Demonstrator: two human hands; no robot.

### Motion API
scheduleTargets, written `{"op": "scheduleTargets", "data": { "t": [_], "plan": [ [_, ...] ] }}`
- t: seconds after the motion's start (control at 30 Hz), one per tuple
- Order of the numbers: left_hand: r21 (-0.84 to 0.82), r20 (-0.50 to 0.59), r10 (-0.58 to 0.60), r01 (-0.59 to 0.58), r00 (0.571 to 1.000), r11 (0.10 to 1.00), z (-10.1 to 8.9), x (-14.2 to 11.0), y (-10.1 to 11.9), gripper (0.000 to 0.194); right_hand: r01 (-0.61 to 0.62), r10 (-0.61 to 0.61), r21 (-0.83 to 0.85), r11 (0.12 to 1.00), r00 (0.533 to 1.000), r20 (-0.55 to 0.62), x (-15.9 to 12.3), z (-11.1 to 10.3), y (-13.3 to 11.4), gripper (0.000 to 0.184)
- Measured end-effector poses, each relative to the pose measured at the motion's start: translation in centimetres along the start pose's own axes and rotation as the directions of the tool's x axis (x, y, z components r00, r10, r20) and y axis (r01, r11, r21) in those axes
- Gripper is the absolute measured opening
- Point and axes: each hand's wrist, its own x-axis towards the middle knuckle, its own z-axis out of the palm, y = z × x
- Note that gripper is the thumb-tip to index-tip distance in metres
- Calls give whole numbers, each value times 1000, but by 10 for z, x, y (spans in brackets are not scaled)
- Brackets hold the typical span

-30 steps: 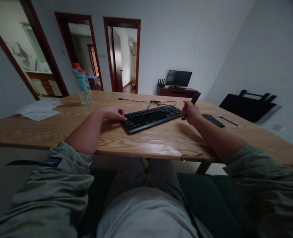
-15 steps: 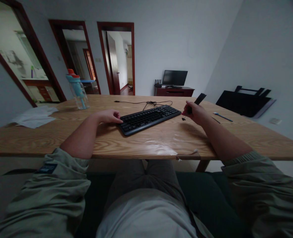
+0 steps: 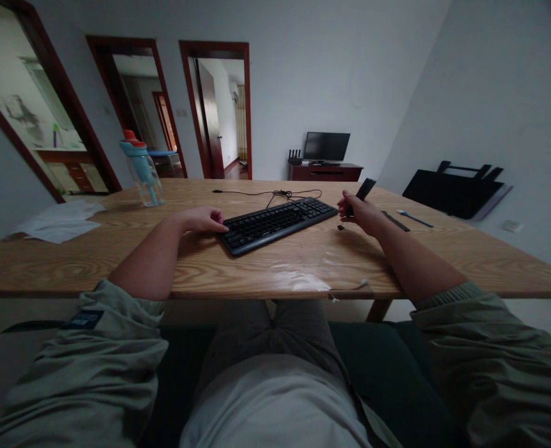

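From here I see my left hand (image 3: 204,219) touching the left end of the black keyboard (image 3: 277,225) on the table (image 3: 256,277); its fingers are bent, but I can't tell if they grip. My right hand (image 3: 360,213) grips a flat black piece (image 3: 365,188), tilted up, near the keyboard's right end. A small dark bit (image 3: 340,228) lies near that hand.

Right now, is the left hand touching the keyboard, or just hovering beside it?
Touching. The head view shows the left hand at the near-left end of the keyboard, a fingertip over its edge with no visible gap.
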Motion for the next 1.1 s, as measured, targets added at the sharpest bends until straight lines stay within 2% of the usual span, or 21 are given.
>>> {"op": "scheduleTargets", "data": {
  "t": [0.13, 0.63, 0.8, 0.9, 0.97, 1.1],
  "plan": [
    [-8, 7, -5, 5, 1000, 1000, 0, -1, 1, 49, 8, -8, -21, 1000, 1000, -25, 0, 3, 3, 38],
    [-62, 14, -7, 8, 1000, 998, 1, 1, -2, 48, 43, -43, -49, 998, 999, -6, 1, 6, 7, 35],
    [-56, -1, -3, 3, 1000, 998, 0, 3, -4, 46, 107, -109, -64, 992, 994, -21, 6, 2, 5, 33],
    [-56, -10, 0, -1, 1000, 998, 0, 3, -5, 46, 208, -225, -269, 941, 974, -33, 8, -5, 1, 28],
    [-52, -17, 0, -1, 1000, 999, 1, 3, -5, 46, 253, -274, -462, 850, 961, 23, 6, -11, -3, 26],
    [-69, -8, 0, -1, 1000, 998, 1, 3, -5, 47, 262, -180, -677, 688, 965, 190, -3, -19, -16, 22]
  ]
}}
